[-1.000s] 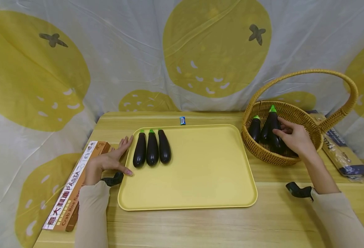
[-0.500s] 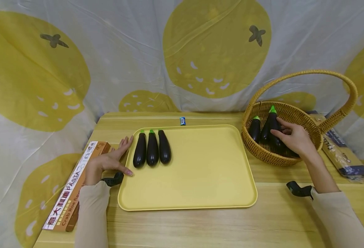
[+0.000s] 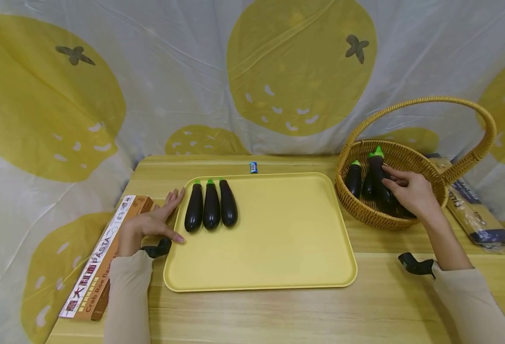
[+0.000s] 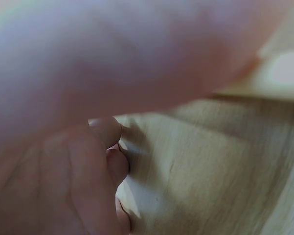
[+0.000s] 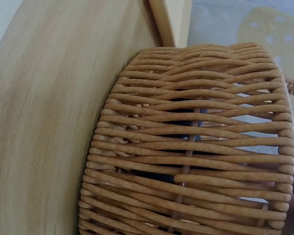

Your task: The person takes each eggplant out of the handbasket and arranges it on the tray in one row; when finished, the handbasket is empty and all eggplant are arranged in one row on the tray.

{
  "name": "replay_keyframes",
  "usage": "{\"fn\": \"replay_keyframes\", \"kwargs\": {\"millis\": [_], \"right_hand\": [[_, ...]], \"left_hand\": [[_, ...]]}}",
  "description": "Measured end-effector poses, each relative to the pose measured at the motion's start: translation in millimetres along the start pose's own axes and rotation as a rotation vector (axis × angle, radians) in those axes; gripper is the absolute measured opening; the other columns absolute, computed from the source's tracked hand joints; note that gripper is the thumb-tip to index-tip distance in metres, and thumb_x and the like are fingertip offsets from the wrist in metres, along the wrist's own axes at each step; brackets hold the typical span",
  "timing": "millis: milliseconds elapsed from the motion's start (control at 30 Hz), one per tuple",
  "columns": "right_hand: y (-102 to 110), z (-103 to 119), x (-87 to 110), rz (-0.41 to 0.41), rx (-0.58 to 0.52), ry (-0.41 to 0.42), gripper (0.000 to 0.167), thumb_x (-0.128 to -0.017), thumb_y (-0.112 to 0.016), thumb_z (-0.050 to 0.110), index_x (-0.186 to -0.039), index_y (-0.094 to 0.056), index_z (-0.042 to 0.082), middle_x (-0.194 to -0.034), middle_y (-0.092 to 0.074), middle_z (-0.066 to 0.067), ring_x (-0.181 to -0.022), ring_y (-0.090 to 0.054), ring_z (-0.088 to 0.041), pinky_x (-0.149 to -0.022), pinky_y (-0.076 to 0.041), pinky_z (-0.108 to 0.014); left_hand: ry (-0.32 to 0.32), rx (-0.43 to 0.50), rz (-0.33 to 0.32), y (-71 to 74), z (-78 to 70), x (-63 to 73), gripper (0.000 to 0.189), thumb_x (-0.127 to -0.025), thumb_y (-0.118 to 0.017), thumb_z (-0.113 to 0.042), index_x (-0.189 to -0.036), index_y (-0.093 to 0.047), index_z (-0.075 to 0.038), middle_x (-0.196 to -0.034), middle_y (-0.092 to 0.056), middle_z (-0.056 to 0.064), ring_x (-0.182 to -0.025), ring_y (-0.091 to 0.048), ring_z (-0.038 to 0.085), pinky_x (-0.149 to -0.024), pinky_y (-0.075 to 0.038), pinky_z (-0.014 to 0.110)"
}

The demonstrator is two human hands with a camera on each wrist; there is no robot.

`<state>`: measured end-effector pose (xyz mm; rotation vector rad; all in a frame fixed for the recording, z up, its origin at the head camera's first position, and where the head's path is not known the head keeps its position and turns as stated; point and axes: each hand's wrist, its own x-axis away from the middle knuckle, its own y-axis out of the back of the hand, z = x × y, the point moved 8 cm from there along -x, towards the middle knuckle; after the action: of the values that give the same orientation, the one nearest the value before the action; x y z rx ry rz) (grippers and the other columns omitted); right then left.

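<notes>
While eggplants (image 3: 211,210) line tray edge (image 3: 278,174), room rightward

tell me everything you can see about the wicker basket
The wicker basket looks woven from honey-brown strands, with gaps between them in the right wrist view. It has a rounded, open bowl and a tall arched handle. It sits upright on the wooden table, right of the yellow tray. Dark eggplants lie inside, and the right hand reaches in among them.
</notes>
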<state>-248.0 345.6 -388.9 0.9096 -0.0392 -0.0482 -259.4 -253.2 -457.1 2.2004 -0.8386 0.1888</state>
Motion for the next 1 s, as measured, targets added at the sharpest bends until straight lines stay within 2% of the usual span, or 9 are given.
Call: {"fn": "replay_keyframes", "kwargs": {"millis": [133,267,333,500,667,800,867,933,1000], "right_hand": [[0,6,-1.3,-0.041,0.078,0.082,0.055,-0.107,-0.056,0.031,-0.153,-0.047,0.002,-0.122,-0.064,-0.042,-0.104,-0.066,-0.052,-0.062,-0.046,-0.036],[0,9,-1.2,-0.06,0.104,0.114,0.059,-0.104,-0.062,0.029,-0.152,-0.046,-0.002,-0.122,-0.061,-0.045,-0.105,-0.066,-0.055,-0.076,-0.049,-0.053],[0,9,-0.4,-0.065,0.099,0.113,0.059,-0.104,-0.062,0.029,-0.152,-0.046,-0.002,-0.124,-0.058,-0.046,-0.107,-0.064,-0.056,-0.084,-0.046,-0.063],[0,11,0.8,-0.082,0.091,0.119,0.056,-0.104,-0.062,0.027,-0.151,-0.048,0.0,-0.116,-0.063,-0.043,-0.108,-0.064,-0.057,-0.097,-0.037,-0.072],[0,12,0.3,-0.082,0.118,0.118,0.057,-0.103,-0.065,0.028,-0.15,-0.05,-0.001,-0.101,-0.068,-0.039,-0.104,-0.065,-0.056,-0.096,-0.035,-0.071],[1,12,0.3,-0.084,0.124,0.115,0.059,-0.101,-0.067,0.03,-0.149,-0.051,-0.001,-0.1,-0.071,-0.039,-0.102,-0.067,-0.056,-0.089,-0.04,-0.065],[2,11,0.6,-0.082,0.118,0.115,0.059,-0.101,-0.067,0.029,-0.149,-0.051,-0.001,-0.099,-0.072,-0.038,-0.102,-0.067,-0.056,-0.09,-0.039,-0.066],[2,10,0.9,-0.075,0.113,0.109,0.058,-0.102,-0.067,0.03,-0.149,-0.051,-0.001,-0.09,-0.073,-0.035,-0.103,-0.068,-0.055,-0.084,-0.045,-0.058],[3,9,1.4,-0.064,0.091,0.098,0.058,-0.102,-0.067,0.031,-0.149,-0.053,0.001,-0.091,-0.074,-0.033,-0.094,-0.072,-0.048,-0.075,-0.05,-0.048]], "left_hand": [[0.0,0.007,-0.001,0.1,0.1,1.0,0.147,-0.071,-0.096,-0.028,-0.165,0.015,-0.009,-0.166,0.03,0.027,-0.153,0.029,0.049,-0.115,0.015,0.079],[0.0,0.013,-0.002,0.1,0.7,1.2,0.147,-0.07,-0.096,-0.028,-0.165,0.014,-0.009,-0.166,0.03,0.027,-0.152,0.03,0.049,-0.115,0.015,0.079],[0.0,0.013,-0.003,0.2,0.8,1.3,0.147,-0.07,-0.096,-0.028,-0.165,0.014,-0.009,-0.166,0.03,0.027,-0.152,0.03,0.049,-0.115,0.015,0.079],[0.0,0.008,-0.002,0.3,0.3,1.4,0.147,-0.07,-0.096,-0.028,-0.165,0.014,-0.009,-0.166,0.03,0.027,-0.153,0.029,0.049,-0.115,0.014,0.079],[0.004,0.004,-0.001,0.6,-0.6,1.3,0.146,-0.071,-0.096,-0.028,-0.165,0.015,-0.009,-0.166,0.03,0.027,-0.153,0.029,0.049,-0.115,0.013,0.08],[0.004,-0.001,0.002,1.0,-1.1,1.5,0.146,-0.071,-0.096,-0.028,-0.165,0.015,-0.01,-0.166,0.03,0.027,-0.153,0.029,0.05,-0.115,0.013,0.08],[0.004,-0.004,0.002,1.1,-1.1,1.5,0.146,-0.072,-0.096,-0.028,-0.165,0.015,-0.01,-0.166,0.03,0.027,-0.153,0.028,0.05,-0.116,0.013,0.08],[-0.003,0.0,0.003,1.3,-2.1,1.6,0.146,-0.071,-0.096,-0.027,-0.165,0.015,-0.009,-0.166,0.029,0.028,-0.153,0.028,0.05,-0.115,0.012,0.08],[-0.007,0.006,0.004,1.3,-2.7,1.8,0.146,-0.071,-0.096,-0.026,-0.165,0.014,-0.009,-0.166,0.029,0.028,-0.153,0.027,0.051,-0.115,0.012,0.08]]}}
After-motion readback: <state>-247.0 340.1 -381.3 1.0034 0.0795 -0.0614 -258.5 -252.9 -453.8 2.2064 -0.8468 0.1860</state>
